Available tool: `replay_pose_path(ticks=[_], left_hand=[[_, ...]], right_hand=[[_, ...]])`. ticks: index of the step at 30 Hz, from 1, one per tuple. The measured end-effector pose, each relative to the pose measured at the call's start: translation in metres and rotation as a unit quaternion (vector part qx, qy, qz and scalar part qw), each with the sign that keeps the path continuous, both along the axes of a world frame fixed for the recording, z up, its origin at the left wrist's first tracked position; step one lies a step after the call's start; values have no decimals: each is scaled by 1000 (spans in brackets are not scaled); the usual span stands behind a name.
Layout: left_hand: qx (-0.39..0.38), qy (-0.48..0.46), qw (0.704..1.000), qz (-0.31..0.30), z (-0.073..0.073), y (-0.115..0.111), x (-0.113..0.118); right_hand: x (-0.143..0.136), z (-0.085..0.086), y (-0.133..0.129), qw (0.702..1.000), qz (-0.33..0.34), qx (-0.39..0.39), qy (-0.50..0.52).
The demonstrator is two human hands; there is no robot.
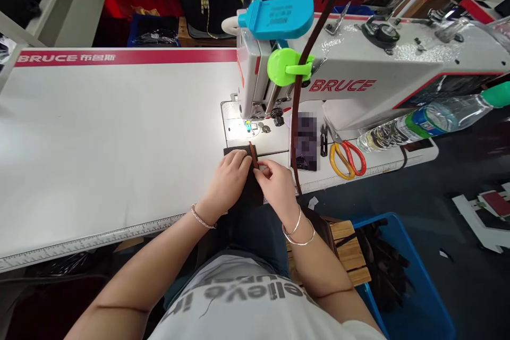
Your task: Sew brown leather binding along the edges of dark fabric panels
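brown strip (pixel 254 156) pinched by right fingers (pixel 266 164), left fingers (pixel 238 158) loosely open on dark fabric (pixel 251 190), white sewing table (pixel 119 133) beneath

A bright lamp under the machine head (pixel 250 79) is washing out the needle plate (pixel 239 135) at twelve o'clock; I'm seeing even light across the tabletop (pixel 99 133), a dimmer floor (pixel 418 191) toward three o'clock, and pixelation masking the phone (pixel 306 141).
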State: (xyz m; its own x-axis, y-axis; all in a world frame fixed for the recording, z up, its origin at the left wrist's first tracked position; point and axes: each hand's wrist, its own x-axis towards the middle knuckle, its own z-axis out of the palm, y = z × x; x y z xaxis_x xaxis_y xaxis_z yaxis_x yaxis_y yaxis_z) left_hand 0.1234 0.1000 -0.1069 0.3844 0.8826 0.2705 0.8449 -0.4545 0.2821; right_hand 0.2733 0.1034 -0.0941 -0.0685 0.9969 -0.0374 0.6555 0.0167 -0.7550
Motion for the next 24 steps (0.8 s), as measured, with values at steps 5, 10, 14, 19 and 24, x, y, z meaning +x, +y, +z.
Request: replay_pose_path(ticks=[5, 10, 14, 19, 24], left_hand=[[-2, -10, 1000, -4, -1, 14, -2], [4, 20, 1000, 2, -1, 28, -2], [20, 36, 999, 2, -2, 29, -3], [2, 56, 998, -12, -3, 30, -5], [14, 47, 999, -9, -6, 31, -7]], right_hand=[[-6, -1, 3, 1000, -6, 19, 13], [-12, -4, 12, 999, 17, 34, -1], [-13, -6, 15, 999, 15, 40, -7], [-12, -5, 17, 999, 19, 40, -12], [-11, -8, 18, 999, 7, 52, 2]])
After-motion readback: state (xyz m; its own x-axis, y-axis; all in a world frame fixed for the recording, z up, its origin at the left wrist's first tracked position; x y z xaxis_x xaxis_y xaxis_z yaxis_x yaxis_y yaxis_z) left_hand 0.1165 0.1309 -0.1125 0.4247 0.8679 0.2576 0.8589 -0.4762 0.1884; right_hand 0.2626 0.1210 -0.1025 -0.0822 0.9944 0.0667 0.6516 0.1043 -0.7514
